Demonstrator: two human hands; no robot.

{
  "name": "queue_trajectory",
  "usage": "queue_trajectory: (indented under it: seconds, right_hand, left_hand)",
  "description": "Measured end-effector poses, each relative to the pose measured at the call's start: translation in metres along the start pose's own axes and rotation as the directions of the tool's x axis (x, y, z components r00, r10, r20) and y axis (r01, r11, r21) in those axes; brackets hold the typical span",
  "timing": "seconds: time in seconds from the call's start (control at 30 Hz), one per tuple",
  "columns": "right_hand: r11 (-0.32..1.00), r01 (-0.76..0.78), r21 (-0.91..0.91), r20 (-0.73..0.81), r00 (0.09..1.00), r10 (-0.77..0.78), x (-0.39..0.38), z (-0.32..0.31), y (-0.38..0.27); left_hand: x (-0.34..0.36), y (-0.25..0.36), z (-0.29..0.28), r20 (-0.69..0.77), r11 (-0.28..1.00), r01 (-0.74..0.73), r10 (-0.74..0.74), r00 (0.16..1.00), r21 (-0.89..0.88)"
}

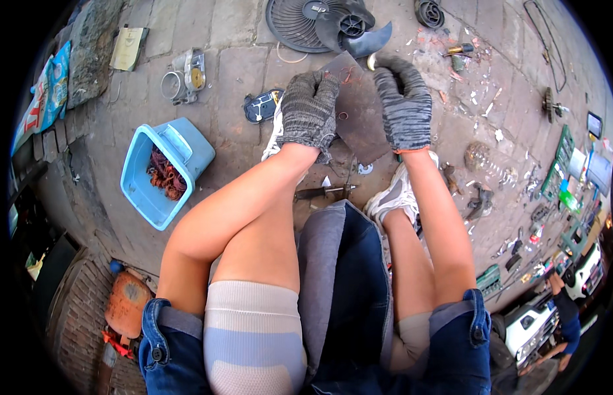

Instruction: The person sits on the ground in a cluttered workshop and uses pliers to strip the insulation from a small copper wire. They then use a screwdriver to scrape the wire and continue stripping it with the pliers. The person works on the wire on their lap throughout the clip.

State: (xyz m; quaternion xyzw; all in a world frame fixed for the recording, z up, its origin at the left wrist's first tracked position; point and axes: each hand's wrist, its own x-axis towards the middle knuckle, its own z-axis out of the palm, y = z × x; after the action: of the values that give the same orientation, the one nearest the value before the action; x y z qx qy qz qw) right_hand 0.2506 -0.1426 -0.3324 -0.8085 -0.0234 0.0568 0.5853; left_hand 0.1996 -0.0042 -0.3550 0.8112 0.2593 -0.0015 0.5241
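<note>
Littered stone paving (240, 39) — gloved hands (359, 105) apart, both gripping dark metal plate (360, 125).

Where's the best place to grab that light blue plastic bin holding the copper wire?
Probably the light blue plastic bin by its long upper rim on the right, coming from above: it lies tilted, opening up and leftward, the tangle of copper wire sits low inside, and that rim looks bare and nearest the gloved left hand.

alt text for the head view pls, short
Seen from above, a seated person's gloved left hand and gloved right hand grip a dark flat metal plate over stone paving. A blue plastic bin of copper wire sits to the left, a fan grille ahead.
</note>
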Motion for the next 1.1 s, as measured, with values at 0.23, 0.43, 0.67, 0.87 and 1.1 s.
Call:
queue_trajectory:
  seconds: [0.23,0.43,0.67,0.87,1.1]
  right_hand:
    - [0.7,0.532,-0.476,0.38,0.842,-0.382,0.009,-0.017,0.005]
    - [0.814,0.386,-0.435,0.283,0.916,-0.283,-0.009,-0.01,0.007]
    - [0.987,-0.135,-0.09,0.102,0.984,0.144,-0.037,0.004,0.026]
    - [0.978,-0.01,-0.209,0.074,0.997,0.026,-0.036,0.006,0.034]
    - [0.802,0.015,-0.597,-0.037,0.998,-0.046,-0.016,0.025,0.054]
  left_hand:
    - [0.0,0.007,-0.008,0.003,0.962,-0.185,0.189,0.982,0.203]
    - [-0.004,0.005,-0.001,-0.002,0.998,-0.011,0.011,1.0,0.069]
    - [-0.003,-0.014,0.002,0.134,0.997,0.083,-0.083,0.987,0.001]
    - [0.001,0.008,0.001,0.046,0.788,0.347,-0.377,0.925,-0.509]
    - [0.006,0.002,-0.005,0.137,0.762,0.346,-0.327,0.935,-0.547]
